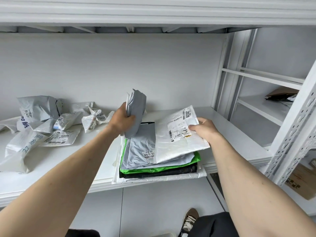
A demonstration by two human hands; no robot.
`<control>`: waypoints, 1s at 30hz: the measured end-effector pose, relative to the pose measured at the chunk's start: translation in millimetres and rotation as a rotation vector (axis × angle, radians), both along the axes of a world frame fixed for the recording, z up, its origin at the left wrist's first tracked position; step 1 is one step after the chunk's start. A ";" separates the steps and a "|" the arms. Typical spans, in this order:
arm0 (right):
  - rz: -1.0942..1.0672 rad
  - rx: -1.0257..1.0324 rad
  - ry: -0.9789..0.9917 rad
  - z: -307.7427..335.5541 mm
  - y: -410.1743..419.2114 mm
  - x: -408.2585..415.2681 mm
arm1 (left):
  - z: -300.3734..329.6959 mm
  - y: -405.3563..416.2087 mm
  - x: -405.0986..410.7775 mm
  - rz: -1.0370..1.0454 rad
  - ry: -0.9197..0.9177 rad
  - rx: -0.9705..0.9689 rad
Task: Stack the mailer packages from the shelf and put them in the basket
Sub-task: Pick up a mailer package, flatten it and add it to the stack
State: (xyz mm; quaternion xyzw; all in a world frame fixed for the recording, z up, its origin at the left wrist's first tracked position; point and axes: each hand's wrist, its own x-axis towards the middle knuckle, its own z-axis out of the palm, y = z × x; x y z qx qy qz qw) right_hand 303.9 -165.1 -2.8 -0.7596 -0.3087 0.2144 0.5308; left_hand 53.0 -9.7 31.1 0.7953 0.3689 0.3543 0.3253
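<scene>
Nearest, at the front edge of the shelf [51,170], sits the stack in progress: a white mailer at the bottom, a black mailer [160,172] on it, a green mailer [195,159] above that, then a flat grey mailer [142,151] with a printed label. The bottom layers overhang the shelf lip slightly, so any added weight should land toward the back, not the overhang.

The right hand [204,130] pinches the right edge of a white padded mailer [177,139], thumb on the label side and fingers beneath, and that mailer lies tilted across the right half of the stack with its far corner raised. To do this well, lower it flat, slide it left until its edges line up with the grey one below, and press it down before letting go.

Just behind, the left hand [122,121] is closed around a crumpled grey mailer [136,113], held upright with its lower end touching the stack. It looks soft and bulky; flattening it against the pile first should keep the heap from leaning. Placing it after the white one is squared seems the safer order.

Farther back on the left, loose mailers [51,122] still lie scattered and crumpled on the shelf, well apart from the stack, so much gathering remains. No basket is visible. On the neighbouring rack to the right a piece of brown cardboard [282,93] rests on its own shelf.
</scene>
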 end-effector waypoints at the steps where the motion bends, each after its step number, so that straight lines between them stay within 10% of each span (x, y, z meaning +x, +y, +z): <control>1: 0.018 -0.007 -0.047 -0.9 5.7 -2.9 | 0.6 -3.7 0.3 -0.002 0.033 0.030; 10: 0.113 -0.108 -0.166 -20.0 59.0 -37.7 | -7.8 -24.6 -1.0 -0.149 0.451 0.560; 17: -0.033 -0.027 0.230 -30.0 63.9 -50.9 | -42.2 -41.0 -1.0 -0.357 0.827 0.537; 22: 0.049 -0.063 0.118 -26.0 57.1 -50.9 | -47.7 -23.0 -3.5 -0.288 0.413 0.105; 30: 0.147 -0.196 -0.114 -46.5 69.1 -43.9 | -81.7 -2.1 9.8 -0.122 0.363 -0.117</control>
